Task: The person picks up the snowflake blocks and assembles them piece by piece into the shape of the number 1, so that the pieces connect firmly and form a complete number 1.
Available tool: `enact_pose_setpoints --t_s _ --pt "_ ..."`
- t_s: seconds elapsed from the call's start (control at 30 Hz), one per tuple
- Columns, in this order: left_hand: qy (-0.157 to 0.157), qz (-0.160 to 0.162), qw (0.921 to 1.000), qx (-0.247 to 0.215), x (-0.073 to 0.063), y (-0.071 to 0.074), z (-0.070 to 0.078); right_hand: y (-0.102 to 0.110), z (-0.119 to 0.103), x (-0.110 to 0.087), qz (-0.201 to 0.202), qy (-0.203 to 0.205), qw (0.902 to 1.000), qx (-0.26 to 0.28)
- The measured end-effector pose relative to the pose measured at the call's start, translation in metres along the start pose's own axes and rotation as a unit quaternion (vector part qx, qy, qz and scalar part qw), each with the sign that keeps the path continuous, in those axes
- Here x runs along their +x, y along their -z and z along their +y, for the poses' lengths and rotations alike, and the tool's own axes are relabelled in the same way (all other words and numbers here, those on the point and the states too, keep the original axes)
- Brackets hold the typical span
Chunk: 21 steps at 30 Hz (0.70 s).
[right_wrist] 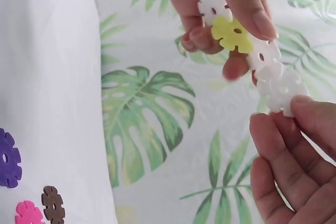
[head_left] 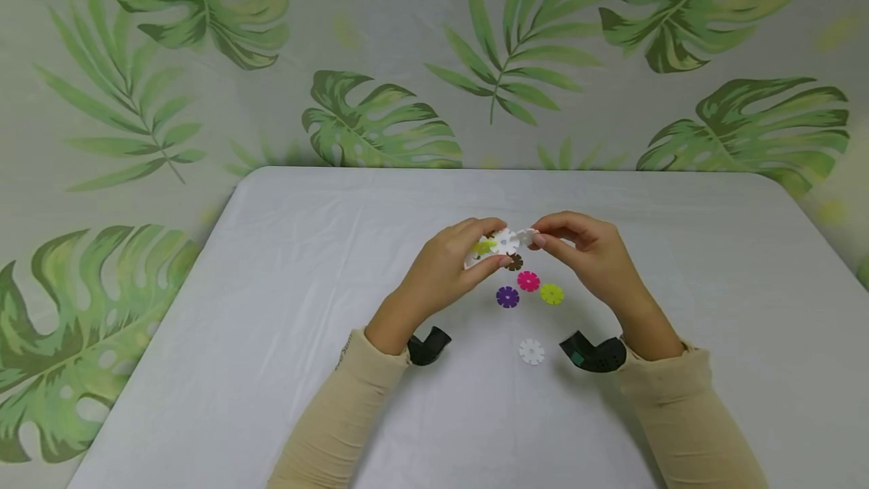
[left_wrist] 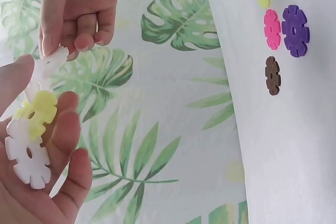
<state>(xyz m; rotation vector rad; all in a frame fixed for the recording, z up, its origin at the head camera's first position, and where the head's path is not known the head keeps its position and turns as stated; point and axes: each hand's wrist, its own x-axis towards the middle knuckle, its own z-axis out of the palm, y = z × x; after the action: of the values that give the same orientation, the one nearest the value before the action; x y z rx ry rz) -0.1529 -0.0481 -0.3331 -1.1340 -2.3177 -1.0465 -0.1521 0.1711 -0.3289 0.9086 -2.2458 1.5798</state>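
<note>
Both hands are raised over the table, joined by a short chain of flower-shaped interlocking discs. My left hand (head_left: pixel 437 266) grips the chain between thumb and fingers, around a yellow disc (right_wrist: pixel 231 34) with a white disc (left_wrist: pixel 29 153) on one side and another white disc (right_wrist: pixel 264 57) on the other. My right hand (head_left: pixel 597 255) pinches the white disc at the chain's right end (right_wrist: pixel 286 94) between thumb and index finger. That end disc meets its white neighbour edge to edge; whether the slots are fully engaged I cannot tell.
Loose discs lie on the white-covered table (head_left: pixel 305 262) below the hands: brown (head_left: pixel 517 263), pink (head_left: pixel 528 281), purple (head_left: pixel 507 297) and yellow (head_left: pixel 552 294). A white disc (head_left: pixel 532 352) lies nearer, between the forearms. Behind the table hangs a leaf-patterned cloth (head_left: pixel 380 36).
</note>
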Motion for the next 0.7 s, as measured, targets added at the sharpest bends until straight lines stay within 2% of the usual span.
enact_pose_setpoints --t_s 0.13,0.33,0.7 --pt "0.002 0.002 1.0 0.0 -0.001 0.0 0.0 -0.001 -0.002 0.0 0.003 -0.024 0.9994 0.025" --pt "-0.021 -0.001 0.9997 -0.012 0.0 -0.003 0.0 -0.004 -0.005 0.0 -0.001 -0.053 0.996 0.072" --pt "-0.036 0.027 0.9974 0.057 0.001 -0.005 0.005 -0.012 -0.006 -0.001 -0.001 -0.112 0.9846 0.134"
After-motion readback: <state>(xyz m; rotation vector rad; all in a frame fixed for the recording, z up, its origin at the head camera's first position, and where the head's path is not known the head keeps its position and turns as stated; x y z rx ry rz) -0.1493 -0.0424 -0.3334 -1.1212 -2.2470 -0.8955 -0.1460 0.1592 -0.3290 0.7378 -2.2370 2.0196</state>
